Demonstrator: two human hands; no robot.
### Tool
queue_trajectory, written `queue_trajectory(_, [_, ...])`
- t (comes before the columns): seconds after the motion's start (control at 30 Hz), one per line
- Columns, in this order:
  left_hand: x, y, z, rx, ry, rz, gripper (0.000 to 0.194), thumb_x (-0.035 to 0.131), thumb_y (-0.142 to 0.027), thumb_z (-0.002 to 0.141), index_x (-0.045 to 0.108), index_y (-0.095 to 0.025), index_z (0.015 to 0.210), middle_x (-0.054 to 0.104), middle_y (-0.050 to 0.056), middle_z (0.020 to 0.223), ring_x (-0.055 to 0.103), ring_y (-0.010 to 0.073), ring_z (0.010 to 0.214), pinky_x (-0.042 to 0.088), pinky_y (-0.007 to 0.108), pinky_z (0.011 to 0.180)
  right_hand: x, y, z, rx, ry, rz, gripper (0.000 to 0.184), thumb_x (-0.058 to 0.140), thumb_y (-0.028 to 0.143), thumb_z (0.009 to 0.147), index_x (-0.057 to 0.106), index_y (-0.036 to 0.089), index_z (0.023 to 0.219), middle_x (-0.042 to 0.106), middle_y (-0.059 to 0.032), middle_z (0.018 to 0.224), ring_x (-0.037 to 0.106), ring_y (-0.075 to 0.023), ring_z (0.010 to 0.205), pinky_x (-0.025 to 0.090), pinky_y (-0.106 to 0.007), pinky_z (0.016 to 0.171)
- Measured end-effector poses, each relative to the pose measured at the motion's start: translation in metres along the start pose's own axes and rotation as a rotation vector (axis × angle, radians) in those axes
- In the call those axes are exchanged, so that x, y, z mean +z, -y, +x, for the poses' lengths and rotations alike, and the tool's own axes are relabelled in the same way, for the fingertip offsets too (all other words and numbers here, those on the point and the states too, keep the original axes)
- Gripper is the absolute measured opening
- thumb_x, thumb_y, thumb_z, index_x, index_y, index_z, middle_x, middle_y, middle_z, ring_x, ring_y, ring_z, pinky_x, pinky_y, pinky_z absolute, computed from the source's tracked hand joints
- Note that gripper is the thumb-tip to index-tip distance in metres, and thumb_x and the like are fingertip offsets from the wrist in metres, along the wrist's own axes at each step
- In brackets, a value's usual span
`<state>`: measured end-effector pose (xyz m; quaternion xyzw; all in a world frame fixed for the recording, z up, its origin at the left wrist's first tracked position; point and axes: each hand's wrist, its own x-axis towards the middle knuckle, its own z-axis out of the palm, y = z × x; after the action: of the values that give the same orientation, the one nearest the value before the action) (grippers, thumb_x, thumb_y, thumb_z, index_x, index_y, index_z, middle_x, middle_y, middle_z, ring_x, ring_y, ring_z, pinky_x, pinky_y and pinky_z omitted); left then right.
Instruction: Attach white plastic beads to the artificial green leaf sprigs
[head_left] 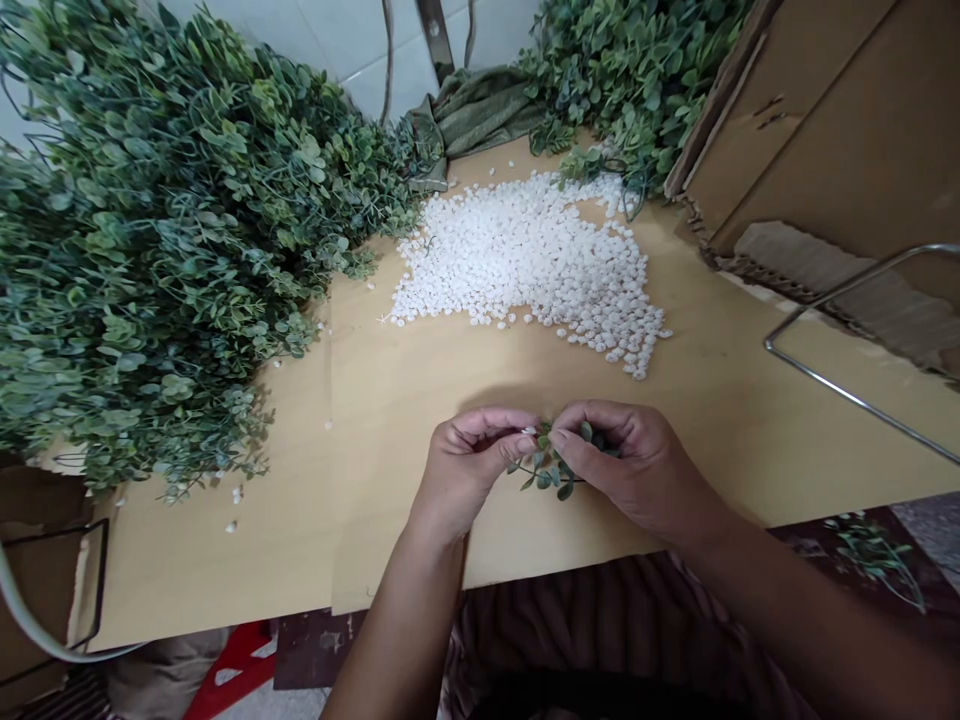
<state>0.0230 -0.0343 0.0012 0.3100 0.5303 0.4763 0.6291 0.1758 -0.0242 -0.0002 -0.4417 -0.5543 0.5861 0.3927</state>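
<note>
My left hand (480, 462) pinches a tiny white piece (529, 430) between thumb and forefinger. Close beside it, my right hand (626, 455) is closed on a small sprig of artificial green leaves (551, 470), whose leaves hang down between the two hands. The fingertips nearly meet over the table's front part. Whether the white piece touches the stem cannot be made out. Beyond the hands lies a wide spread of small white pieces (517, 260), which look like little beads or caps.
A large heap of artificial greenery (172, 220) fills the left side, and another heap (637, 80) stands at the back right. A cardboard box (840, 130) and a bent metal rod (847, 385) are on the right. A dark green cloth (487, 110) lies at the back of the table (390, 430).
</note>
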Motion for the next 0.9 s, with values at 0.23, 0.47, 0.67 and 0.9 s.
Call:
queue_trajectory(0.23, [-0.0015, 0.0015, -0.0010, -0.002, 0.016, 0.020, 0.019, 0.085, -0.028, 0.050, 0.075, -0.019, 0.065, 0.071, 0.002, 0.061, 0.060, 0.0097, 0.054, 0.051, 0.021, 0.054, -0.0002, -0.0004, -0.0001, 0.016, 0.002, 0.022, 0.020, 0.057, 0.027, 0.076, 0.057, 0.017, 0.059, 0.055, 0.0000, 0.053, 0.048, -0.0113, 0.050, 0.042, -0.022, 0.047])
queue_trajectory(0.47, [0.0000, 0.0004, 0.0010, -0.005, 0.039, -0.005, 0.019, 0.086, -0.027, 0.048, 0.074, -0.019, 0.061, 0.071, 0.001, 0.059, 0.061, 0.0094, 0.053, 0.053, 0.021, 0.056, 0.0003, -0.0014, 0.0002, 0.000, 0.011, 0.015, 0.017, 0.055, 0.024, 0.074, 0.058, 0.016, 0.059, 0.054, 0.0006, 0.052, 0.045, -0.0097, 0.048, 0.039, -0.020, 0.045])
queue_trajectory(0.67, [0.0008, -0.0013, 0.0016, 0.009, 0.046, 0.032, 0.020, 0.086, -0.027, 0.046, 0.073, -0.018, 0.058, 0.070, 0.002, 0.058, 0.061, 0.0098, 0.052, 0.054, 0.022, 0.055, -0.0001, -0.0013, 0.0001, -0.006, -0.002, -0.007, 0.017, 0.054, 0.024, 0.073, 0.057, 0.015, 0.059, 0.049, 0.0019, 0.050, 0.042, -0.0087, 0.047, 0.037, -0.019, 0.044])
queue_trajectory(0.9, [0.0004, -0.0018, 0.0033, 0.009, 0.082, 0.031, 0.017, 0.086, -0.025, 0.048, 0.074, -0.020, 0.058, 0.071, 0.000, 0.059, 0.062, 0.0073, 0.053, 0.053, 0.018, 0.057, -0.0011, -0.0034, -0.0008, -0.030, 0.024, -0.004, 0.017, 0.054, 0.023, 0.075, 0.057, 0.015, 0.061, 0.049, 0.0022, 0.052, 0.042, -0.0083, 0.047, 0.037, -0.019, 0.045])
